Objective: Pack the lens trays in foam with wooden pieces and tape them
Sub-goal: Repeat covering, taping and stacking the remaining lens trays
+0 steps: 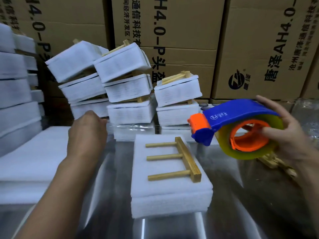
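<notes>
A foam-wrapped bundle [170,192] lies on the shiny metal table [241,204] in the middle. A wooden comb-shaped piece [187,158] with three pegs rests on top of it. My right hand [283,133] holds a blue and orange tape dispenser [236,125] with a yellowish roll, above and to the right of the bundle. My left hand [88,131] hovers left of the bundle with fingers curled loosely and nothing visible in it. Any lens tray inside the foam is hidden.
Packed foam bundles [124,66] with wooden pieces are stacked at the back, some tilted. Flat foam sheets [29,166] are piled at the left. More wooden pieces [274,163] lie at the right under the dispenser. Cardboard boxes [259,49] form a wall behind.
</notes>
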Demonstrator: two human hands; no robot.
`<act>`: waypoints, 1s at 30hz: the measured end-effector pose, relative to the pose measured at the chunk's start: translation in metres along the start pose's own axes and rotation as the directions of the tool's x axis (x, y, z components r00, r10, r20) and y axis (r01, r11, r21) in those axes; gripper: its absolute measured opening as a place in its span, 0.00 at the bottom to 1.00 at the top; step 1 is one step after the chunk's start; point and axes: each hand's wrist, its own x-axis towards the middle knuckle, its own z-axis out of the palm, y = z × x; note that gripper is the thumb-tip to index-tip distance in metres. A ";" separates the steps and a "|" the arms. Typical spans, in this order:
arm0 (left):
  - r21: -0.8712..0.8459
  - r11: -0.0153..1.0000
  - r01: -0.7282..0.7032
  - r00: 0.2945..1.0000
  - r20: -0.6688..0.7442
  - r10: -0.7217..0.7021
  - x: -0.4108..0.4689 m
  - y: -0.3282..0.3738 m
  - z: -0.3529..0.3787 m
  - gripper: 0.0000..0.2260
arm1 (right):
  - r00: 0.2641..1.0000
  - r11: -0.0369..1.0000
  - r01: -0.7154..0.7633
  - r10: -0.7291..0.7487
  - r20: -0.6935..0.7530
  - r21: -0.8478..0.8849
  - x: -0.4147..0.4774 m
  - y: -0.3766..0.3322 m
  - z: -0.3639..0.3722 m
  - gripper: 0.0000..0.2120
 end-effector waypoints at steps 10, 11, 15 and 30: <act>0.233 0.965 -0.118 0.985 0.152 0.083 -0.014 -0.017 0.003 0.10 | 0.984 0.987 -0.147 0.153 0.087 -0.069 -0.002 0.008 -0.005 0.39; 0.266 0.954 -0.139 0.980 0.176 0.093 -0.020 -0.019 0.004 0.08 | 0.982 0.984 -0.161 0.167 0.093 -0.073 -0.004 0.010 -0.007 0.38; 0.456 0.858 -0.235 0.921 0.387 0.046 -0.045 -0.020 0.015 0.05 | 0.965 0.971 -0.201 0.219 0.143 -0.127 -0.011 0.021 -0.011 0.40; 0.467 0.773 -0.430 0.831 0.540 0.135 -0.081 -0.011 0.064 0.11 | 0.869 0.899 -0.413 0.437 0.232 -0.146 -0.026 0.041 -0.011 0.37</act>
